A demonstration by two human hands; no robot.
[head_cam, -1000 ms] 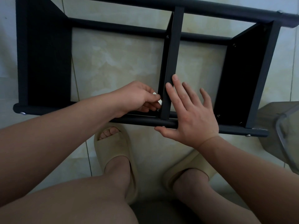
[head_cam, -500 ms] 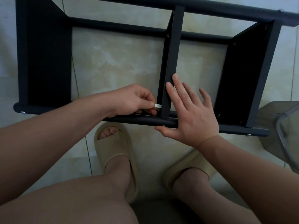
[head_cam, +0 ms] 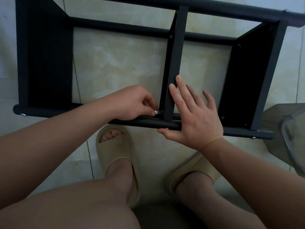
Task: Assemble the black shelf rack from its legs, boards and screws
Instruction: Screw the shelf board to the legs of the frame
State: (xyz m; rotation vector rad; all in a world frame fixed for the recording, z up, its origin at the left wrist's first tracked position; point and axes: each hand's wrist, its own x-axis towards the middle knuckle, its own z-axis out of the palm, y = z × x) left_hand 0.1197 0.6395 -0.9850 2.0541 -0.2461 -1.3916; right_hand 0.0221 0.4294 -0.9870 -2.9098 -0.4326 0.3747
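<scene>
Shelf rack (head_cam: 214,9) on its side on floor (head_cam: 123,60), upper half of frame; left hand (head_cam: 132,101) at centre, fingers pinching silver tool (head_cam: 157,112) (type unclear) at foot of middle board (head_cam: 176,63); right hand (head_cam: 196,119) flat, fingers spread over board and lower leg (head_cam: 148,123).

The left hand (head_cam: 132,103) pinches, fingers (head_cam: 148,101) curled; the right hand (head_cam: 196,121) lies flat.

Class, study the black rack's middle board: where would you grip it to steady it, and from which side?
Pinch the middle board by its thin upper edge, just beyond the near leg, coming from the right. It stands on edge, and the left hand with its small silver tool fills the joint's left side.
</scene>
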